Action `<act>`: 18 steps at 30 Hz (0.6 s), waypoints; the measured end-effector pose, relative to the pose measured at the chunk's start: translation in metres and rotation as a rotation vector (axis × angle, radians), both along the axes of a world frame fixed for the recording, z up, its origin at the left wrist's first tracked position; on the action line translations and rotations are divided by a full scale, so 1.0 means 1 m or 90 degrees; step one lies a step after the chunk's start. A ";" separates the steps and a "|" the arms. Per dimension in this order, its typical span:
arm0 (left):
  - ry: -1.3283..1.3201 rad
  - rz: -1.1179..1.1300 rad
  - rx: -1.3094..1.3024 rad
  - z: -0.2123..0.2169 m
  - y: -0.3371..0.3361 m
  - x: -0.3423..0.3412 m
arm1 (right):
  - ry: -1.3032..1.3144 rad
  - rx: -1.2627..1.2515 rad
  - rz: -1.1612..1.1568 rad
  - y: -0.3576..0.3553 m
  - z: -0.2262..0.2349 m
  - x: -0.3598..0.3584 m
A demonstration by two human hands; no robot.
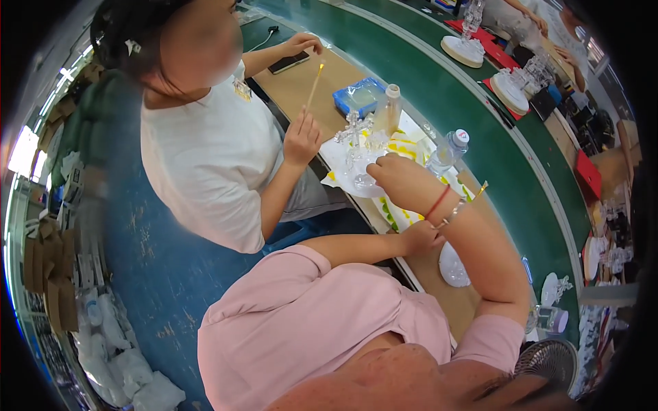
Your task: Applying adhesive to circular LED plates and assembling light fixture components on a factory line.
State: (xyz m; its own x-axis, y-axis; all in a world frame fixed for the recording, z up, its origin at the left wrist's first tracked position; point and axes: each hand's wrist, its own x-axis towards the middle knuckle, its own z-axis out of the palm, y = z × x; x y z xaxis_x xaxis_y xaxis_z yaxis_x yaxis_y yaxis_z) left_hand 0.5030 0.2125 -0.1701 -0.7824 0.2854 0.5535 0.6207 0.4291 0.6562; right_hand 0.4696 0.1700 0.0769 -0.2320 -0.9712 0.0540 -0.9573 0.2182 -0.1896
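My right hand [401, 177] reaches over the worktable, its fingers bent down at a clear ornament [358, 147] on a round white base [362, 183]. Its fingertips are partly hidden, so what they pinch cannot be made out. Below my right forearm, my left hand [421, 238] is closed. A thin yellow-tipped stick [482, 188] shows beyond that forearm, in line with my left fist; its middle is hidden. Yellow-stained white paper [404, 147] lies under the ornament. A round clear-and-white piece [454, 266] rests on the table near my left hand.
At left a co-worker holds another yellow-tipped stick [315, 85]. A blue-rimmed box [360, 96], a cloudy bottle [393, 109] and a clear bottle [449, 151] stand beyond the ornament. A green conveyor [507, 164] runs behind. A fan [548, 359] stands at lower right.
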 end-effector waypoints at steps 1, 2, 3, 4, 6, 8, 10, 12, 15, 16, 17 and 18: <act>0.146 0.034 -0.047 -0.011 0.000 -0.005 | 0.014 0.033 -0.018 -0.010 -0.010 -0.002; 0.213 0.017 -0.137 0.002 -0.004 -0.003 | 0.013 0.029 -0.027 -0.013 -0.020 -0.007; 0.212 0.014 -0.141 0.020 -0.010 0.002 | 0.009 0.017 -0.062 -0.015 -0.031 -0.012; -0.057 -0.126 0.109 0.040 -0.014 0.009 | 0.007 0.005 -0.096 -0.018 -0.040 -0.015; -0.240 -0.217 0.417 0.045 -0.001 0.009 | 0.025 -0.032 -0.107 -0.029 -0.062 -0.016; -0.294 -0.273 0.304 0.043 -0.018 0.003 | 0.036 -0.066 -0.134 -0.036 -0.088 -0.016; -0.416 -0.256 0.125 0.065 -0.027 0.000 | 0.045 -0.105 -0.172 -0.043 -0.112 -0.008; -0.376 -0.171 0.109 0.074 -0.021 0.008 | 0.045 -0.104 -0.201 -0.039 -0.123 0.002; -0.315 -0.095 0.103 0.072 -0.018 0.008 | 0.063 -0.118 -0.255 -0.031 -0.131 0.006; -0.305 -0.101 0.117 0.067 -0.015 0.006 | 0.044 -0.114 -0.253 -0.030 -0.130 0.007; -0.307 -0.087 0.095 0.056 -0.014 0.000 | 0.026 -0.108 -0.254 -0.028 -0.128 0.011; -0.317 -0.095 0.075 0.048 -0.009 -0.008 | 0.039 -0.134 -0.250 -0.026 -0.130 0.012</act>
